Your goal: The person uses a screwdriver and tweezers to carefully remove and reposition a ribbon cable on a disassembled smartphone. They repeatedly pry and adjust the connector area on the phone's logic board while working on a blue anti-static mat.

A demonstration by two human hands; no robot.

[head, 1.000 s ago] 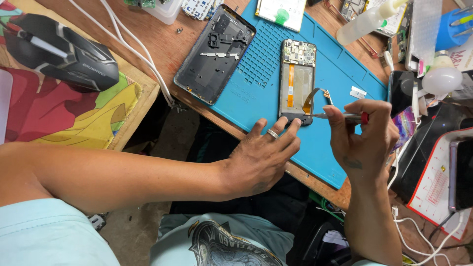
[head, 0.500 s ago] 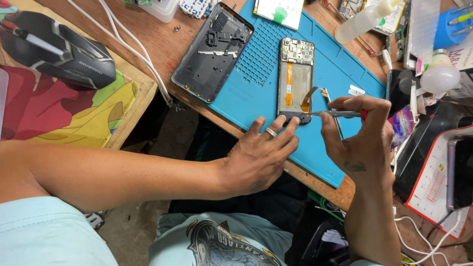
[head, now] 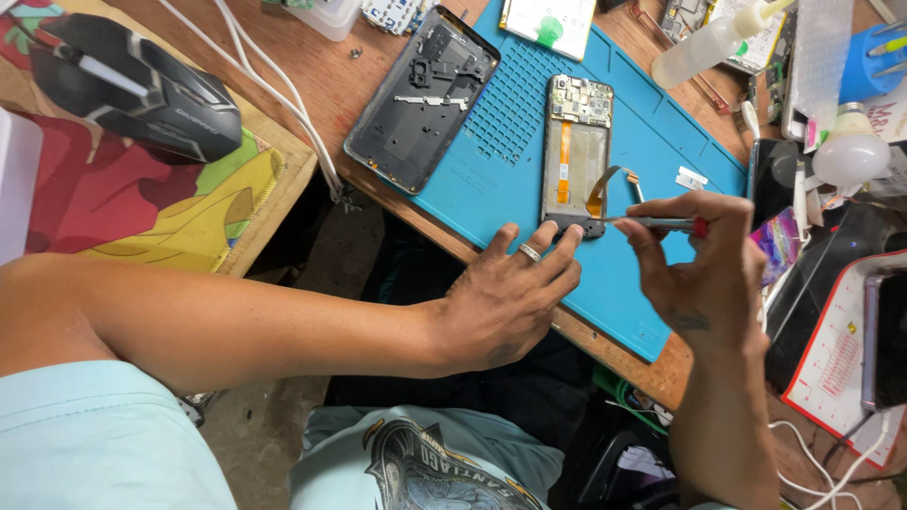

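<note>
Lying lengthwise near the blue mat's near edge: one opened phone, boards and orange flex showing. Left hand resting flat, fingers spread, two fingertips pressing the phone's near end, gripping nothing. Right hand pinching one red-handled screwdriver, tip touching the phone's near corner. Sitting across the mat's left edge: one dark back cover. Open mat showing between cover and phone. Crowding the far right corner: one squeeze bottle, one bulb. Off left: one mouse.
</note>
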